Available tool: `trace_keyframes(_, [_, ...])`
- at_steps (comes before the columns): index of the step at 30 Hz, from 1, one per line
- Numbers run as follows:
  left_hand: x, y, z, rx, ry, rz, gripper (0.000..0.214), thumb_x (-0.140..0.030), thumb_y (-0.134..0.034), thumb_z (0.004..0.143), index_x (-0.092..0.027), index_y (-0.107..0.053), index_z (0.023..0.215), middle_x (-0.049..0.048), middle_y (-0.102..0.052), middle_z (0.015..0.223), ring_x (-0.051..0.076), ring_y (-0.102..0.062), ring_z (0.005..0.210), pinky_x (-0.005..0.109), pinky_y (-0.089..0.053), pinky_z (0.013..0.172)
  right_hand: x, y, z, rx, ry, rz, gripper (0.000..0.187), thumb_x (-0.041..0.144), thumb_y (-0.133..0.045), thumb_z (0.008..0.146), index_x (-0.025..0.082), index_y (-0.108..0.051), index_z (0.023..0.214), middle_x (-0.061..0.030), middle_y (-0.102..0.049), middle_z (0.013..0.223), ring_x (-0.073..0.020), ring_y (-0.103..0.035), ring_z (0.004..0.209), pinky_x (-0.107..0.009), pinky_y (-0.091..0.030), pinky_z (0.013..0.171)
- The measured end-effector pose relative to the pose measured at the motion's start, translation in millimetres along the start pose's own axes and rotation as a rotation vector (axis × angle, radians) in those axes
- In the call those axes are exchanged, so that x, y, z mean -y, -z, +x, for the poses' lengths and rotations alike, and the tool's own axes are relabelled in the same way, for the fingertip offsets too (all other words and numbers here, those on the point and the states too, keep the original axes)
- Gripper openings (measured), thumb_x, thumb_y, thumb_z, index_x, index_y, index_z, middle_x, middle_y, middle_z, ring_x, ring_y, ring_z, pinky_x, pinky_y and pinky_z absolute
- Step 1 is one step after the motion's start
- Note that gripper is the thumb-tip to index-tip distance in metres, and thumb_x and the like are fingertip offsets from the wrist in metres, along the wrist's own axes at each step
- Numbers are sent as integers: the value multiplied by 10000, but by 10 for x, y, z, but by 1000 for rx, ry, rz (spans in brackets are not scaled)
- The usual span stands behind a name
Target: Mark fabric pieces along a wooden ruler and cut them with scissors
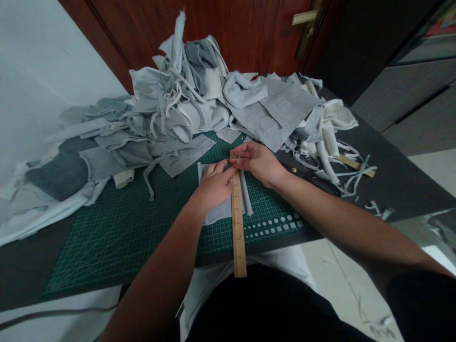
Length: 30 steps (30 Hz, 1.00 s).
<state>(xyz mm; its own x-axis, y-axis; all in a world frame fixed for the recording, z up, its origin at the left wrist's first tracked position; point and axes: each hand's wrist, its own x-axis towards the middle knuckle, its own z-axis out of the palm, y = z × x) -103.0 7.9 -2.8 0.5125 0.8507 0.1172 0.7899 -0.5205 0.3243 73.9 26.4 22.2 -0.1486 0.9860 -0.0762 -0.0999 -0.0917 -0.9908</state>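
Observation:
A wooden ruler (238,232) lies lengthwise over a small grey cloth piece (219,211) on the green cutting mat (117,232). My left hand (214,184) rests flat on the cloth just left of the ruler, fingers stretched toward its far end. My right hand (257,161) curls over the ruler's far end, fingertips pinched there; what they pinch is too small to make out. A narrow grey strip (246,194) lies along the ruler's right side.
A big heap of grey and white cloth scraps (185,104) covers the back and left of the dark table (392,185). Thin offcuts and a second wooden stick (354,164) lie at the right. A brown door (249,33) stands behind.

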Motion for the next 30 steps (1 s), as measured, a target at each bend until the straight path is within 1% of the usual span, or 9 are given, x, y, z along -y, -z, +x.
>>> trace_keyframes(2, [10, 1, -10, 7, 3, -16, 529, -170, -514, 946, -306, -567, 1456, 54, -477, 1563, 306, -450, 1367, 500, -396, 1202, -93, 24, 41, -41, 25, 9, 297, 79, -692, 737, 208, -570, 975, -42, -699, 1018, -186, -733, 940, -366, -606, 900])
trace_keyframes(6, [6, 10, -25, 41, 29, 6, 535, -204, -531, 961, -307, -540, 1486, 66, -432, 1613, 335, -413, 1427, 538, -382, 1205, -244, 92, 90, -60, 75, -3, 295, 189, -801, 692, 196, -620, 925, -19, -706, 906, -175, -705, 831, -373, -614, 847])
trace_keyframes(8, [-12, 19, -28, 51, 41, 16, 519, -222, -532, 972, -297, -542, 1485, 76, -422, 1624, 349, -397, 1445, 553, -370, 1211, -299, 112, 98, -67, 90, -12, 265, 209, -802, 697, 198, -628, 896, -3, -696, 848, -166, -690, 793, -372, -613, 838])
trace_keyframes(11, [-40, 33, -26, 66, 36, 14, 509, -228, -547, 974, -268, -551, 1481, 90, -417, 1627, 346, -394, 1453, 527, -349, 1232, -348, 123, 89, -83, 122, -64, 196, 193, -764, 731, 199, -628, 872, 8, -676, 814, -153, -672, 751, -363, -607, 827])
trace_keyframes(15, [-28, 35, -22, 71, 30, 1, 533, -224, -562, 964, -224, -537, 1497, 117, -417, 1624, 346, -393, 1461, 509, -330, 1251, -361, 135, 54, -122, 162, -223, 106, 193, -691, 802, 200, -624, 884, -10, -688, 868, -161, -675, 779, -360, -600, 825])
trace_keyframes(20, [76, 34, -31, 85, -17, -17, 505, -193, -514, 969, -306, -579, 1457, 71, -422, 1620, 328, -397, 1473, 522, -358, 1234, -306, 152, -28, -145, 222, -478, 49, 192, -648, 847, 190, -631, 892, -26, -722, 882, -172, -682, 803, -337, -553, 813])
trace_keyframes(22, [98, 51, -35, 93, -22, -8, 513, -203, -542, 956, -318, -583, 1455, 66, -418, 1623, 338, -404, 1470, 534, -364, 1229, -285, 153, -60, -141, 274, -563, 36, 189, -639, 863, 188, -643, 899, -27, -731, 887, -173, -682, 810, -326, -531, 812])
trace_keyframes(26, [81, 107, -41, 119, 8, 13, 562, -211, -609, 922, -295, -564, 1476, 87, -407, 1630, 364, -417, 1463, 547, -372, 1220, -278, 151, -85, -114, 333, -639, 75, 157, -631, 880, 188, -664, 941, -31, -744, 938, -176, -697, 868, -307, -515, 822])
trace_keyframes(30, [51, 158, -49, 151, 10, 3, 554, -226, -609, 929, -277, -557, 1478, 84, -391, 1641, 350, -400, 1481, 514, -357, 1234, -276, 149, -64, -116, 366, -656, 80, 122, -670, 866, 190, -682, 906, -10, -747, 877, -170, -704, 819, -287, -505, 774])
